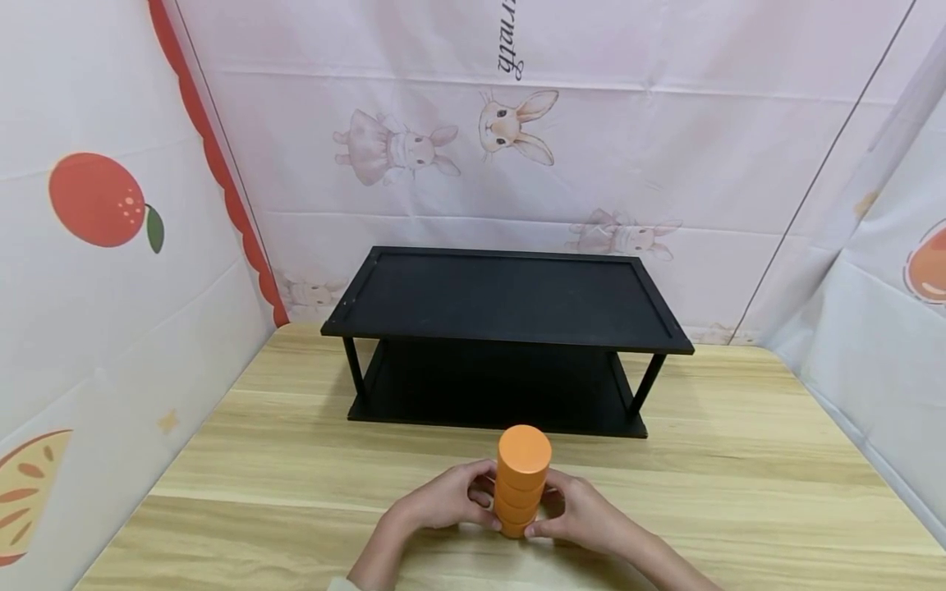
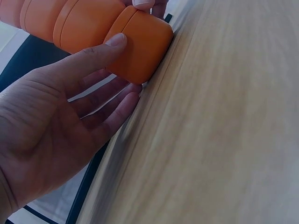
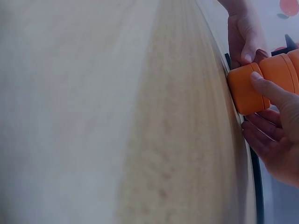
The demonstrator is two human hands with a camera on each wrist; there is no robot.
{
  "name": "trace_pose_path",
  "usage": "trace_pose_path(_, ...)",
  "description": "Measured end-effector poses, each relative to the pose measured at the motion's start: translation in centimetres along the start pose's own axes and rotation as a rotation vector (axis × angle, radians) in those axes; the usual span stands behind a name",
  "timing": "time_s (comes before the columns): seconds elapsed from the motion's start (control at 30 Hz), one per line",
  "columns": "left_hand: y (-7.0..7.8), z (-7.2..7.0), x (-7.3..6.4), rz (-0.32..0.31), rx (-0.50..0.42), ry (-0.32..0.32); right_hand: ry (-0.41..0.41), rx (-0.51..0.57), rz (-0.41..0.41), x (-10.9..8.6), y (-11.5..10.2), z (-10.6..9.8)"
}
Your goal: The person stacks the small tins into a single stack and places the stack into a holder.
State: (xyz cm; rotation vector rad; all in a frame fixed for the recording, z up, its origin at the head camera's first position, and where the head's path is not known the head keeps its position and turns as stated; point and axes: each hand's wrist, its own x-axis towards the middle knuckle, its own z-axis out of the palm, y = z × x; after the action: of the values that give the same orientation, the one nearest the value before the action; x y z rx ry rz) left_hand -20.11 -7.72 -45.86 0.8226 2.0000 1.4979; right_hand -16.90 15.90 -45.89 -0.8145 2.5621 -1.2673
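Observation:
An upright stack of orange round pieces (image 1: 521, 472) stands on the wooden table in the head view, its flat top facing up. My left hand (image 1: 446, 497) holds the stack low on its left side. From the right, my right hand (image 1: 585, 514) grips the same lower part. In the left wrist view, the left thumb lies against the bottom piece (image 2: 145, 44), which has rounded lower edges, and the other fingers reach behind it. Much the same hold shows in the right wrist view, where the right thumb (image 3: 270, 88) presses the bottom piece. Fingertips behind the stack are partly hidden.
Behind the stack stands a black two-tier shelf (image 1: 502, 295) with a raised rim and thin posts. Its lower board (image 1: 488, 386) lies close to the table (image 1: 296, 484). Printed cloth walls (image 1: 591, 172) enclose the table's back and sides.

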Motion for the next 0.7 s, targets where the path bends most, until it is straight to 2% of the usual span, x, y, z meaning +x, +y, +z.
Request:
trace_pose_path(0.37, -0.05, 0.03, 0.04, 0.028, 0.056, 0.006, 0.006, 0.0, -0.021, 0.03, 0.12, 0.01)
trace_pose_path(0.7, 0.08, 0.03, 0.1, 0.034, 0.035, -0.001, -0.01, -0.026, -0.042, 0.14, -0.11, -0.39)
